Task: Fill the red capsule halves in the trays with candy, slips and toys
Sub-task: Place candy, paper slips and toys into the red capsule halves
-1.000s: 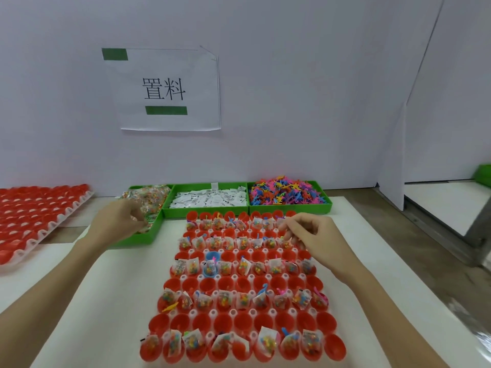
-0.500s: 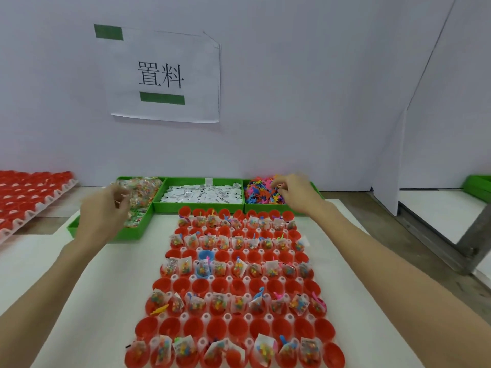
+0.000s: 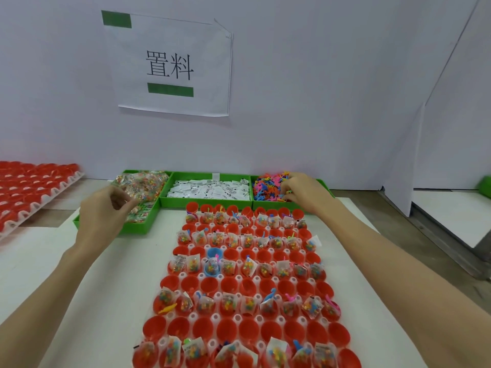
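Note:
A white tray (image 3: 255, 279) of red capsule halves lies in front of me. Alternate rows hold candy packets and small toys, the rows between are bare, and two halves are blue (image 3: 214, 253). Behind it stand three green bins: candy packets (image 3: 144, 183), white slips (image 3: 210, 191) and colourful plastic toys (image 3: 265, 187). My right hand (image 3: 303, 193) reaches into the toy bin, its curled fingertips pinching among the toys. My left hand (image 3: 106, 216) hovers over the candy bin's near end with fingers curled toward the thumb. Whether it holds anything is hidden.
A second tray of red capsule halves (image 3: 29, 189) sits at the far left on a lower surface. A white wall with a paper sign (image 3: 170, 67) closes the back. A white partition (image 3: 403, 166) and the table edge bound the right side.
My right hand left the far rows of the tray and reached back into the toy bin. My left hand stayed over the candy bin. The view shifted slightly closer.

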### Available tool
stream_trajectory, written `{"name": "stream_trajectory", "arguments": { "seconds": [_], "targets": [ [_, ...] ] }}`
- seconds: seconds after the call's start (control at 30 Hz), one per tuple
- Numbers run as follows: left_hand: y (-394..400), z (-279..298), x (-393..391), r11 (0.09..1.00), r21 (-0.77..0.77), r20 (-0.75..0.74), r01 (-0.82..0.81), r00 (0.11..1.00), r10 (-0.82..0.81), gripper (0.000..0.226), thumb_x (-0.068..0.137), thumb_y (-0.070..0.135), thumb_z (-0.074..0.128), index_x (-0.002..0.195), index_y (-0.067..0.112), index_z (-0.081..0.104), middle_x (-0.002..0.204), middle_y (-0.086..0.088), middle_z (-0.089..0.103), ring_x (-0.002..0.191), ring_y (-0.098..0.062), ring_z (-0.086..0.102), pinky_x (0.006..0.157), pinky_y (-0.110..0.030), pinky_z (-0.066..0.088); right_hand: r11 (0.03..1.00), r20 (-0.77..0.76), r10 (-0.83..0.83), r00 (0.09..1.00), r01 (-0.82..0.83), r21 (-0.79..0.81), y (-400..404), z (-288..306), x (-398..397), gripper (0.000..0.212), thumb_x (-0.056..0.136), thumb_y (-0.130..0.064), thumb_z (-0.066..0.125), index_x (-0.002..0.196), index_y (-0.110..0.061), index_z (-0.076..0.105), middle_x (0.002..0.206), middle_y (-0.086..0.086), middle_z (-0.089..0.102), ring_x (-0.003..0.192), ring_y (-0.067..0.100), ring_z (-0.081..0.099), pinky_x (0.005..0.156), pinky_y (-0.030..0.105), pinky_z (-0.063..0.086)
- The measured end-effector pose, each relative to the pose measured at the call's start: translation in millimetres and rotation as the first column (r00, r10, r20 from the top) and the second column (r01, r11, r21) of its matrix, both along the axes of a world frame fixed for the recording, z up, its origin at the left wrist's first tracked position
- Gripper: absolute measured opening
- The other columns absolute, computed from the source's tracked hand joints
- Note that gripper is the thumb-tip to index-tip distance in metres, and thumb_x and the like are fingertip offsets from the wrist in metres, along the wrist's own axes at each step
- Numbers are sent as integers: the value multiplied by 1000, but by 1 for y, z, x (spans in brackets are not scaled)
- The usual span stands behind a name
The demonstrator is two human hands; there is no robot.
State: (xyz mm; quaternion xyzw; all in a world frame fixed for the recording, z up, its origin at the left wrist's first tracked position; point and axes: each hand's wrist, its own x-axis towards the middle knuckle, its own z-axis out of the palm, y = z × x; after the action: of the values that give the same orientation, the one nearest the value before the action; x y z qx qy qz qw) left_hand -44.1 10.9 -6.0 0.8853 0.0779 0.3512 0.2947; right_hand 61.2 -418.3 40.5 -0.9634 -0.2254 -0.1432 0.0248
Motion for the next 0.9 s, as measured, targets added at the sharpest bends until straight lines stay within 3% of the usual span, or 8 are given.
{"name": "stream_trajectory", "arguments": {
  "seconds": [0.17,0.3,0.37,0.47,0.57,0.77,0.83,0.9],
  "targets": [
    [1,2,-4,999,40,17,10,1000,-11,19,80,15,86,93,2,80,78,-9,70,65,-16,58,65,-2,39,988,44,-23,999,16,154,2,-6,-5,15,95,-15,69,100,-5,79,101,10,72,90,22,69,85,35,56],
    [1,2,-5,999,43,7,5,1000,-5,15,86,6,80,99,-1,79,86,-9,63,70,-4,58,68,3,35,893,54,-132,990,95,439,6,-10,-8,16,96,-14,69,101,-4,79,91,10,77,78,17,69,78,27,53],
    [0,1,-5,998,65,17,-11,1000,10,11,89,3,76,98,-2,79,86,-12,62,67,-8,55,70,-6,40,825,36,-184,982,134,549,8,-9,-10,14,95,-13,69,97,-3,79,88,9,77,74,14,65,76,26,52],
    [-1,0,-6,995,90,34,-40,999,37,8,91,2,72,98,-2,75,93,-22,63,80,-34,57,75,-35,44,765,24,-228,973,164,623,11,-7,-13,11,94,-8,69,89,-2,76,83,9,74,70,12,61,74,26,52],
    [0,-1,-8,992,127,41,-17,999,12,9,93,-2,69,98,-1,76,92,-21,68,75,-31,57,71,-28,41,723,12,-254,967,182,667,10,-5,-16,7,95,-10,67,93,-3,70,85,5,68,74,13,59,74,27,50],
    [8,0,-7,979,202,-24,12,1000,-8,23,92,-9,64,112,-3,74,94,-23,74,84,-43,64,76,-45,48,586,-14,-237,971,155,795,2,3,-32,14,98,-16,66,105,-5,69,96,3,70,86,14,63,76,20,48],
    [10,1,-8,987,161,-16,-6,1000,8,18,89,-2,73,107,-2,74,88,-19,74,75,-37,63,77,-37,49,557,-38,-187,982,138,819,0,3,-45,14,97,-18,68,105,-7,71,96,2,72,87,14,66,78,22,52],
    [12,4,-12,994,107,23,-19,1000,17,10,86,1,78,96,1,76,85,-16,75,70,-33,62,73,-12,42,522,-63,-129,990,121,844,-2,3,-62,15,96,-19,69,105,-8,73,93,2,74,87,16,69,81,29,57]
  ]
}}
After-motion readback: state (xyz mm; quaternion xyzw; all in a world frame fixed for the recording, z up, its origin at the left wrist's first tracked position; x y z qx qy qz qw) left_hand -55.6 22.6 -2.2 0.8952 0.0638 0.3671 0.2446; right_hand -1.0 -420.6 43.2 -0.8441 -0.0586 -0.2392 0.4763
